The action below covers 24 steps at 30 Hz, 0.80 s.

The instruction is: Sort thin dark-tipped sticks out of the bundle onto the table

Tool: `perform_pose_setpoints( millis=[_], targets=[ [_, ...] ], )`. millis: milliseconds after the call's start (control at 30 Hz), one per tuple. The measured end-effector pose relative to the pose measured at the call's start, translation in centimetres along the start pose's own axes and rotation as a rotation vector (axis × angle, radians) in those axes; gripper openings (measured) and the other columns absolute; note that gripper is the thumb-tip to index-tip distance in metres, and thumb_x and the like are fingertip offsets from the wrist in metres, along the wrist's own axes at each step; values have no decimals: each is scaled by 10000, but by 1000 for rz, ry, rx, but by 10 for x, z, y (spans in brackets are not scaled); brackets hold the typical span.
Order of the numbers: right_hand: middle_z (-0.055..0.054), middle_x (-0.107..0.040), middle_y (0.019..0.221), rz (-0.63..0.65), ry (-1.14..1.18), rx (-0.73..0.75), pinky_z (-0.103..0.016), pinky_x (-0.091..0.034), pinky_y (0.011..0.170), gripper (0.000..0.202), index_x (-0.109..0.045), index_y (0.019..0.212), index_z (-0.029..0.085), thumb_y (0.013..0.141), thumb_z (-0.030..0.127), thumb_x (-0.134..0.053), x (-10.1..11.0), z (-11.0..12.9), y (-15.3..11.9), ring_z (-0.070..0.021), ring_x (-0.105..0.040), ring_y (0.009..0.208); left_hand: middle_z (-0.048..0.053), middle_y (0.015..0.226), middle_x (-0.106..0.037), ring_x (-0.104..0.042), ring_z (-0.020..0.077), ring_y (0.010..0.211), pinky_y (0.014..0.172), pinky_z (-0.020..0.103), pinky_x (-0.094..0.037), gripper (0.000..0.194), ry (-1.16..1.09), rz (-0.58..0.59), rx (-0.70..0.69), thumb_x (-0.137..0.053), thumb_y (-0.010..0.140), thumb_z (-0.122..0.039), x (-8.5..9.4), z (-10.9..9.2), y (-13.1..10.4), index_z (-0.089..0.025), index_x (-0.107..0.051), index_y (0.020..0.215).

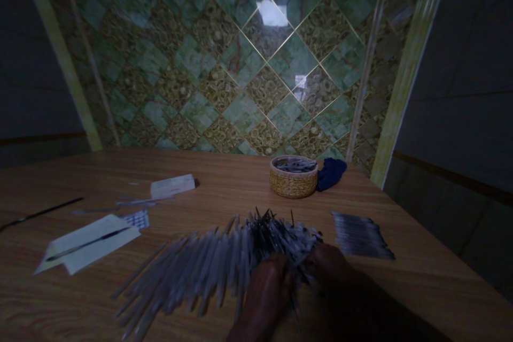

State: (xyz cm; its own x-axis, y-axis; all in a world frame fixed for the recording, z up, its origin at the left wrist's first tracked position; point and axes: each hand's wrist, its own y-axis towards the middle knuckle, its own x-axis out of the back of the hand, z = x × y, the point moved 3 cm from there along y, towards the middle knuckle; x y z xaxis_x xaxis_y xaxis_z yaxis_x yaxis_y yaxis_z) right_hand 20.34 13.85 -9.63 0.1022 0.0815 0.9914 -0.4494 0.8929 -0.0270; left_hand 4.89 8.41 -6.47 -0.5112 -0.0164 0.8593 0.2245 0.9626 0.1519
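Observation:
A wide heap of thin, pale see-through tubes (200, 264), looking like pen barrels, is spread on the table in front of me. At its right part lie darker, black-tipped sticks (266, 230). My left hand (267, 283) is closed at the heap's near edge. Close on its right, my right hand (328, 263) is closed in a pinch. A thin pen-like tube (297, 264) shows between the two hands, its ends hidden by the fingers. Dim light and blur hide the finer detail.
A woven basket (293, 184) full of similar sticks stands at the back, beside a dark blue cloth (331, 173). A neat row of tubes (363, 236) lies right. Leftward are a white box (173, 186), folded paper (76, 240) and a black stick (42, 212). A tiled wall (248, 96) closes the back.

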Motion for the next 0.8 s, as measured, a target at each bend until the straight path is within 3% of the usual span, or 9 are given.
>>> perform_pose_setpoints(
  millis=[233,467,533,633,800],
  targets=[
    [-141,-702,837,-14,142,25,-288,-379,590,221,-697,764,150,736,174,-479,-1,-4,8,-258,-643,767,25,720,-592,-551,147,671,569,226,-311,103,-2,0,0,-474,768,-160,-1,1,1,-169,-557,708],
    [-2,-586,561,-152,612,-33,-221,-334,502,73,-570,602,159,596,142,-499,9,-24,-6,-129,-526,549,20,709,-570,-540,147,665,576,231,-310,113,-33,-5,-7,-467,778,-169,-3,1,1,-170,-530,685],
    [21,-548,527,-179,809,-82,-207,-330,442,59,-534,624,170,598,213,-505,8,-30,-11,-109,-489,468,17,694,-561,-535,147,661,577,232,-312,123,-43,-5,-15,-460,776,-167,-3,0,1,-169,-524,670],
    [24,-564,537,-189,1087,-141,-209,-325,365,207,-494,677,186,615,382,-521,4,-34,-20,-95,-455,363,11,680,-549,-525,146,662,584,230,-319,121,-79,18,-25,-469,753,-149,-3,-5,1,-171,-511,642],
    [-4,-620,574,-236,1399,-152,-232,-352,362,383,-520,764,173,582,503,-591,-4,-27,-31,-116,-504,348,-4,673,-526,-509,137,662,585,221,-321,116,-162,31,-34,-485,747,-164,-5,-9,-1,-177,-479,631]
  ],
)
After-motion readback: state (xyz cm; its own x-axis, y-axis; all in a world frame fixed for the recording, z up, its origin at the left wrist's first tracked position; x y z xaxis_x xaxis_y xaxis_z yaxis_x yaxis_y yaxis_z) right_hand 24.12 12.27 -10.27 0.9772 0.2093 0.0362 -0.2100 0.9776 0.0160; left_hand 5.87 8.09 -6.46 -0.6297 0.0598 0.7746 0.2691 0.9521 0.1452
